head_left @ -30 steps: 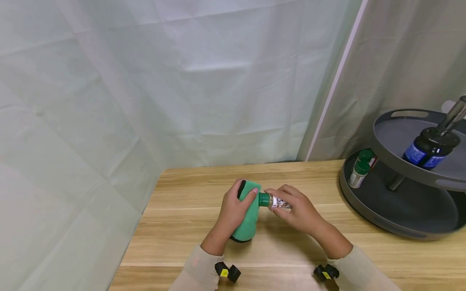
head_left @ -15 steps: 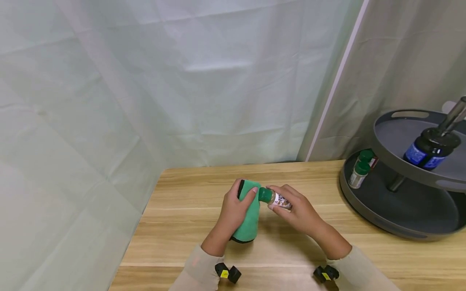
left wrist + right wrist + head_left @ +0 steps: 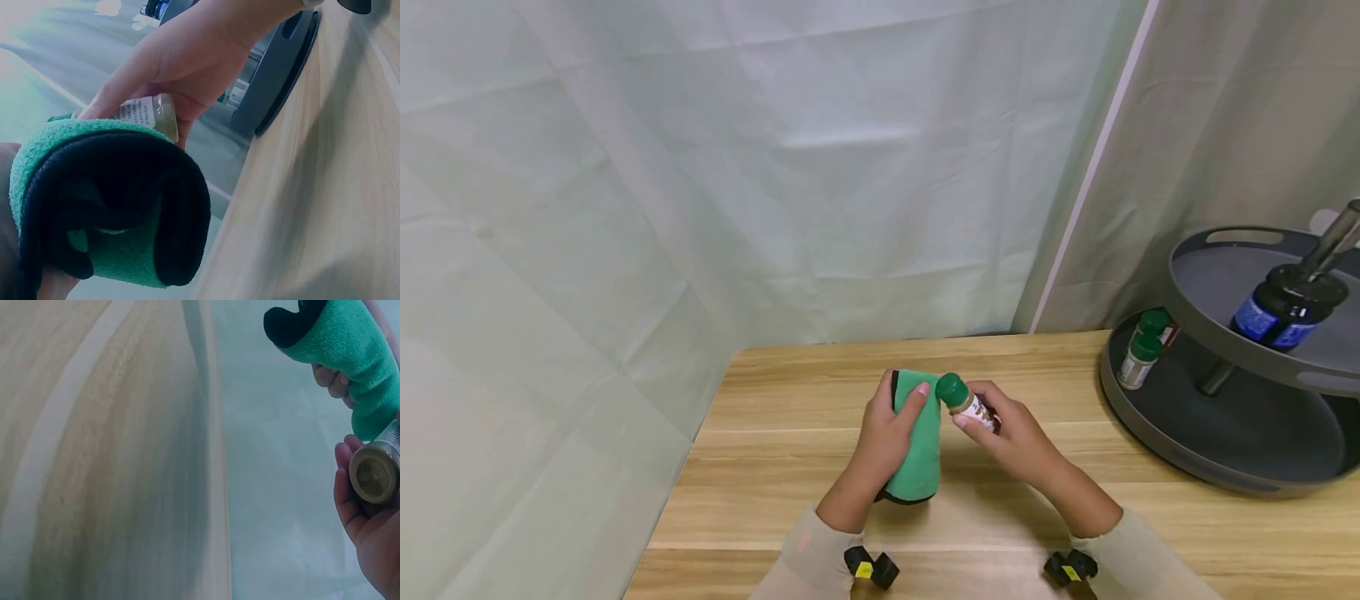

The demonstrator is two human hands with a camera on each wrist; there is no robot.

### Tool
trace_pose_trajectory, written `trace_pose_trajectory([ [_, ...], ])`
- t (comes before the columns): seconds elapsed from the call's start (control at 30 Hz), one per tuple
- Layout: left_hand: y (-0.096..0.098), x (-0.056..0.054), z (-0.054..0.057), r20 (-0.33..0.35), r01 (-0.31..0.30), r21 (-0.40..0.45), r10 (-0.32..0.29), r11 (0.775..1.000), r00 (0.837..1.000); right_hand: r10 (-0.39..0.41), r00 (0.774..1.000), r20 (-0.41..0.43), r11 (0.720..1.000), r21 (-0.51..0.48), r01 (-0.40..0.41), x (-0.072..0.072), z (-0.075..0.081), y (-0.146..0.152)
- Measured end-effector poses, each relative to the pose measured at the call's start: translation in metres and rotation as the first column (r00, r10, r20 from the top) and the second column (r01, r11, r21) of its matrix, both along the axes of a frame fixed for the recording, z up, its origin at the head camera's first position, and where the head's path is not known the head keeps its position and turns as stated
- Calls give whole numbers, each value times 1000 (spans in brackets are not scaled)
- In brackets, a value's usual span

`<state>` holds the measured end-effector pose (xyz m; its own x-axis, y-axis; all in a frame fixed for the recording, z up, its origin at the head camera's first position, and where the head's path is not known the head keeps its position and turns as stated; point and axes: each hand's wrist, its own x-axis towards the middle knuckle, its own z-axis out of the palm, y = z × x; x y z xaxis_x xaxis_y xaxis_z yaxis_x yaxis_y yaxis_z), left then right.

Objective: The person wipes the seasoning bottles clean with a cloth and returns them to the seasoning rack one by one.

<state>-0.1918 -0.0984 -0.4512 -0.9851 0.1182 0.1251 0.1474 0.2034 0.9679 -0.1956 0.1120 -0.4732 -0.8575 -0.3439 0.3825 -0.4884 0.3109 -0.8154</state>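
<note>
My left hand (image 3: 886, 429) grips a folded green cloth (image 3: 920, 454) with dark edging, thumb on top. In the left wrist view the cloth (image 3: 125, 262) curls into an open roll with a black border. My right hand (image 3: 1011, 433) holds a small spice jar (image 3: 973, 408) with a green cap, tilted so the cap points up and left, right at the cloth's upper right edge. The jar's round base (image 3: 374, 475) faces the right wrist camera, with fingers curled round its side. Both hands are above the wooden table (image 3: 760, 467).
At the right stands a two-tier dark grey turntable rack (image 3: 1187, 454). Its lower tier carries green-capped spice jars (image 3: 1138, 360); a dark jar with a blue label (image 3: 1273, 321) stands on the upper tier. Pale curtains (image 3: 880, 167) hang behind the table.
The spice jar has turned from nearly level to cap-up, its cap moving slightly up and right. The cloth has shifted slightly rightward at its lower end in the left hand.
</note>
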Motion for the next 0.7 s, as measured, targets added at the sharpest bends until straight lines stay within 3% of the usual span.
trace_pose_trajectory([
  [0.27,4,3,2,1,14,37,-14,999,1000,9,1000,-9,1000,-21,-10,1,-3,-2],
  [0.7,10,6,-1,-7,53,30,-53,998,999,110,983,146,984,-152,-88,8,-2,-9],
])
